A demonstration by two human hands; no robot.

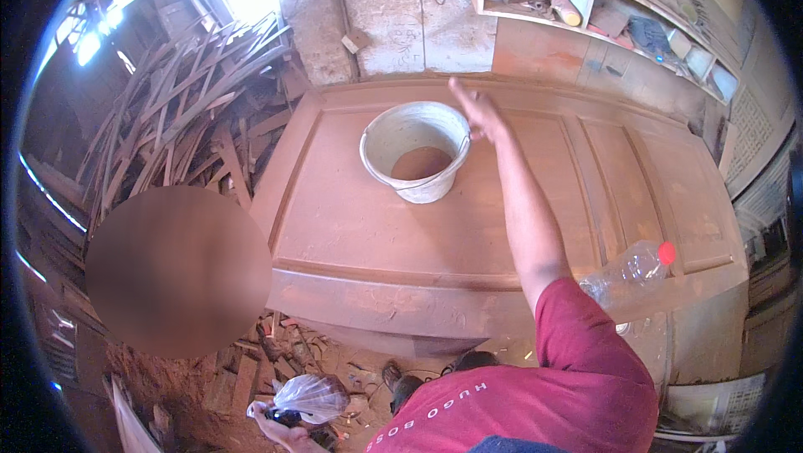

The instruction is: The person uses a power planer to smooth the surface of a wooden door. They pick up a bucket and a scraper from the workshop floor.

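My right arm reaches over a large brown panelled wooden door (401, 244) lying flat. My right hand (481, 112) is beside the right rim of a whitish bucket (422, 189), one finger stretched out and the others partly bent. Whether it touches the rim, I cannot tell. Brown powdery material (421, 163) lies in the bucket, whose thin wire handle hangs down at the front. At the lower left, low beside my body, my left hand (280, 434) is closed on a clear plastic bag (311, 399) with something dark in or behind it.
A clear plastic bottle (627, 273) with a red cap lies near the door's right front edge. Wood strips (180, 110) are piled at the far left. Someone's blurred head (180, 273) is at left. Wall shelves (590, 5) hold tools. Scraps (251, 378) litter the floor.
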